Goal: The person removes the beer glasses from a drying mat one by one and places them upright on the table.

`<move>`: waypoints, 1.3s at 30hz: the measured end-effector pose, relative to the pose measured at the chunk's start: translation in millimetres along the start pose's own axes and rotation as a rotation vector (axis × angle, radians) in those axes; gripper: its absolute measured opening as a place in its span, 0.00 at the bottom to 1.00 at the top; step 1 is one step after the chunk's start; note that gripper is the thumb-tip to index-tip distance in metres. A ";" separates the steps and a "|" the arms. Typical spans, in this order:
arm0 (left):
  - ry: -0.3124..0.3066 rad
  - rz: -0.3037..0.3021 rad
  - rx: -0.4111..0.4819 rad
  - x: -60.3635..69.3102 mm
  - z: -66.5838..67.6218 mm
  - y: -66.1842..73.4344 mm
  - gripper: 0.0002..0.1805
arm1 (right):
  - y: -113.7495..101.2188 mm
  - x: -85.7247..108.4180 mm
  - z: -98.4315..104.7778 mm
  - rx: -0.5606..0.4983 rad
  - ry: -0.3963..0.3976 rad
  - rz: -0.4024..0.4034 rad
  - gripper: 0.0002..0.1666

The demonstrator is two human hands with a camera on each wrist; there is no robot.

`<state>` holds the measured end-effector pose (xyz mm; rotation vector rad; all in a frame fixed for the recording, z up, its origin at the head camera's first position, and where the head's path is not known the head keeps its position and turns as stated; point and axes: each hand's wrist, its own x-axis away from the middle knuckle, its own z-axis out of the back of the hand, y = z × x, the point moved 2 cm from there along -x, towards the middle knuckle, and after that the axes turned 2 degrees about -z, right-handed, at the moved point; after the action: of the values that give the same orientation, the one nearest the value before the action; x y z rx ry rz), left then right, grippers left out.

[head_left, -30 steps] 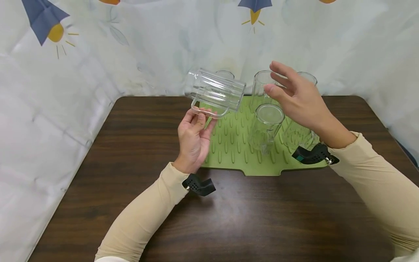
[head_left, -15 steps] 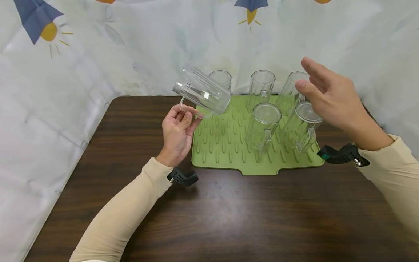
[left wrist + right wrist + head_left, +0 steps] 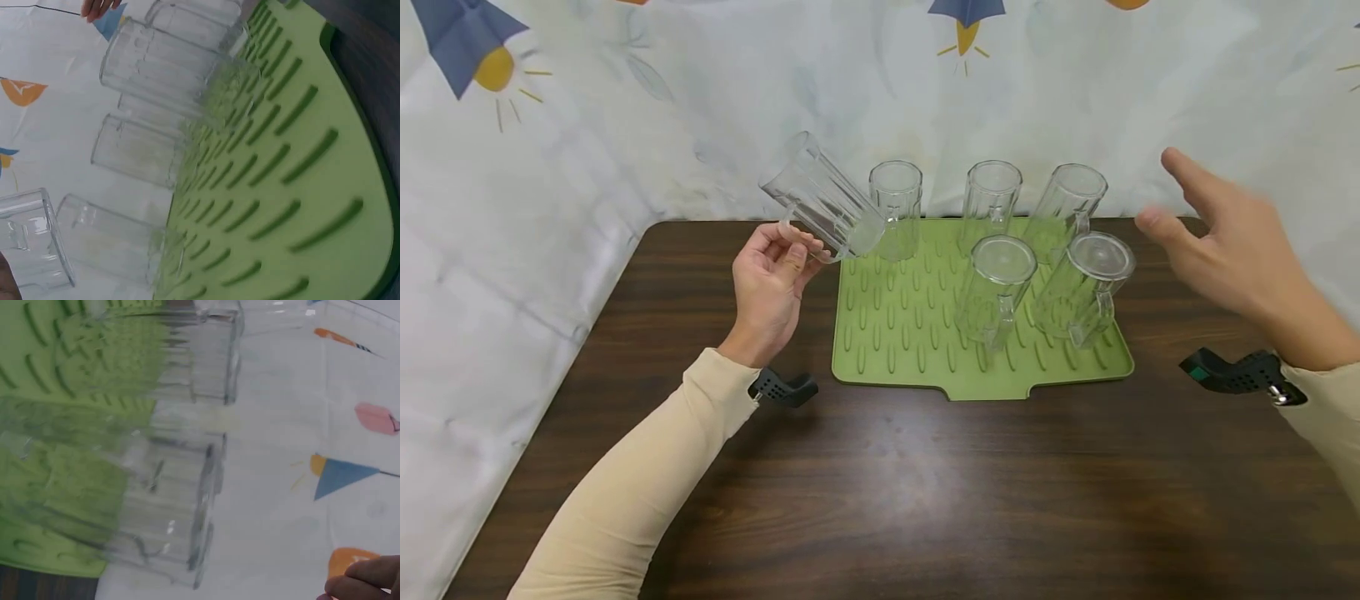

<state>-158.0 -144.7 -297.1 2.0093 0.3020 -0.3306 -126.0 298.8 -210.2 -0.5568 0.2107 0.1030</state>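
Note:
My left hand (image 3: 771, 287) pinches the handle of a clear glass mug (image 3: 827, 200) at the left end of a green drying mat (image 3: 895, 333). The mug hangs in the air, tilted, with one end up to the left and the other down to the right. In the left wrist view that mug (image 3: 34, 244) fills the lower left corner. My right hand (image 3: 1232, 246) is in the air right of the mat, fingers apart and holding nothing. Nearest to it stands a clear mug (image 3: 1082, 292), base up, at the mat's front right.
Beside it, another clear mug (image 3: 996, 292) stands base up. Along the back of the mat are three more, a left mug (image 3: 897, 208), a middle mug (image 3: 991, 204) and a right mug (image 3: 1066, 212). A patterned white curtain (image 3: 737, 100) rises behind the dark wooden table (image 3: 880, 500).
My left hand has moved left with the mug, whose left end has tipped upward. The right hand has drawn away to the right, off the mugs.

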 end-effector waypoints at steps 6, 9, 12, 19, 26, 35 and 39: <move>0.001 -0.004 -0.096 -8.7 10.3 0.0 0.11 | 26.4 14.9 -3.2 0.085 -0.029 0.018 0.49; 0.003 -0.025 -0.132 -13.2 16.5 0.6 0.11 | 37.8 22.6 -5.9 0.121 -0.057 0.014 0.50; 0.007 -0.047 -0.154 -17.5 22.8 1.6 0.12 | 49.4 31.1 -9.7 0.157 -0.087 0.017 0.52; -0.012 -0.069 -0.320 -25.7 40.9 -2.1 0.16 | 69.5 44.7 -24.5 0.196 -0.120 0.033 0.55; -0.045 -0.086 -0.451 -29.5 52.9 -9.7 0.18 | 85.8 53.2 -47.6 0.179 -0.212 0.054 0.59; -0.064 -0.070 -0.525 -36.9 59.6 -21.2 0.16 | 99.9 58.6 -77.4 0.215 -0.341 0.099 0.62; -0.064 -0.056 -0.556 -40.3 58.8 -24.5 0.14 | 102.5 58.7 -87.6 0.263 -0.396 0.080 0.61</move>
<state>-210.0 -189.5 -328.2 1.4439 0.3651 -0.3054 -99.5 340.9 -348.6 -0.2570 -0.1385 0.2563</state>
